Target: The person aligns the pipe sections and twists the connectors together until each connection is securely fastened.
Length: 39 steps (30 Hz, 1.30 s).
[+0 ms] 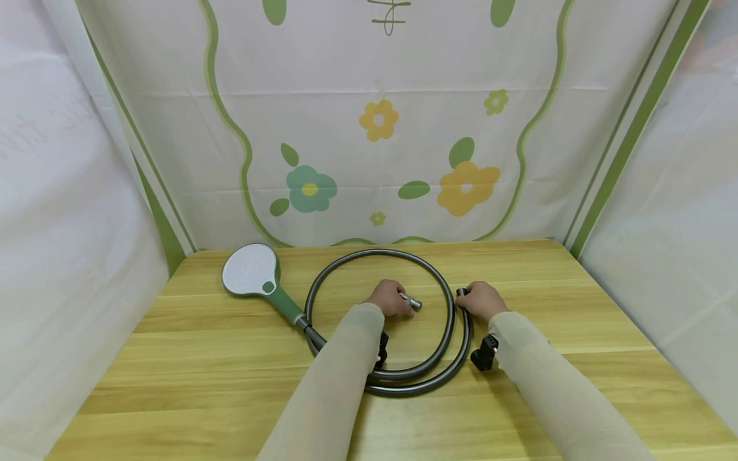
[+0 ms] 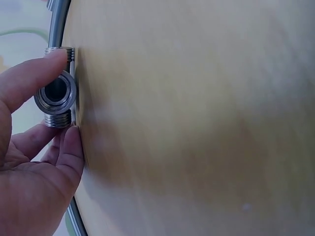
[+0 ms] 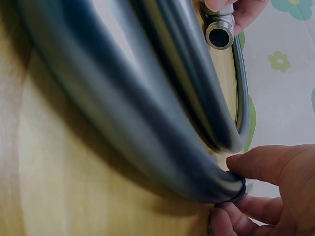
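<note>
So a shiny silver metal fitting with threaded ends (image 1: 411, 302) is being pinched between the thumb and fingers of the left hand (image 1: 389, 298), roughly midway between the left and right edges of a pale yellow wood-grain table (image 1: 144, 371). From the head view it's seen inside the big loop of a glossy dark grey flexible hose (image 1: 380, 251); whether the tabletop is touched by the fitting can't really be told. One round open mouth is shown in the left wrist view, with ridged threads poking out above and below it. One end of the hose is gripped by the thumb and fingers of the right hand (image 1: 483, 299), just outside the loop and a bit closer to the table's right edge. The hose is crossed over itself on the left, and two strands are run side by side toward the near edge. A paddle-shaped shower head with a white face and green handle (image 1: 252, 269) is laid near the far left corner, close to the far edge, with the hose met by its handle's lower end. Long cream sleeves (image 1: 330, 384) are worn on both arms, and a white fabric backdrop printed with flowers (image 1: 346, 64) is hung behind the far edge.
</note>
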Each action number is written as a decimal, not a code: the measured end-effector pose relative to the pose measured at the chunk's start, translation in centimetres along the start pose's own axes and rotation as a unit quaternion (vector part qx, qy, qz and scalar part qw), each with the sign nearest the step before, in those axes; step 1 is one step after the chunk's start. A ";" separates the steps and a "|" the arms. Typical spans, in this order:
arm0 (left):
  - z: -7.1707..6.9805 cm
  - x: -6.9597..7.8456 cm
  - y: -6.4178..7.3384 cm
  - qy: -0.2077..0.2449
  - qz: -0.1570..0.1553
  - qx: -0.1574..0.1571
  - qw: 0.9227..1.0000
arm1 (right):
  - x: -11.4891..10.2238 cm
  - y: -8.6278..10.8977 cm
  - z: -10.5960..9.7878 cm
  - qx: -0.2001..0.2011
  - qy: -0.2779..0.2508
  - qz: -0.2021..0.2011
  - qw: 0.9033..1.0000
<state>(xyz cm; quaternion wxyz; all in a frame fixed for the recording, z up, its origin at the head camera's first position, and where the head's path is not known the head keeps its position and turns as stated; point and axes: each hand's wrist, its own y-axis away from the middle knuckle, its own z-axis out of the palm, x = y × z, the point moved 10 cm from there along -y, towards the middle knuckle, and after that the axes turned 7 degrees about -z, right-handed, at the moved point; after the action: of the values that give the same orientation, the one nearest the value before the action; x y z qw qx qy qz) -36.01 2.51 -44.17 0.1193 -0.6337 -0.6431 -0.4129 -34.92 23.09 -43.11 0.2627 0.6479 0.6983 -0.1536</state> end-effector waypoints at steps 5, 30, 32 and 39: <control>-0.1 -0.1 0.1 0.031 0.004 -0.004 1.000 | 0.1 0.0 0.1 0.001 -0.003 0.002 1.000; -1.8 -0.8 -0.2 0.110 0.033 0.010 0.993 | -0.6 0.8 -0.8 0.019 -0.042 -0.001 0.999; -1.8 -0.9 -0.2 0.132 0.031 0.005 0.991 | -0.9 1.0 -1.0 0.023 -0.047 -0.003 0.999; -2.3 -1.1 0.1 0.199 0.016 0.002 0.980 | -1.1 1.4 -1.1 0.026 -0.087 0.001 0.996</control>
<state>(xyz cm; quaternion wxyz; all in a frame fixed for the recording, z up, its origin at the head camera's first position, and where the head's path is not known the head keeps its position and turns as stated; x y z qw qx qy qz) -36.61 0.14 -43.37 0.2524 -0.5487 -0.5971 -0.5280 -33.74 22.94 -41.40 0.3053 0.6397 0.6678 -0.2270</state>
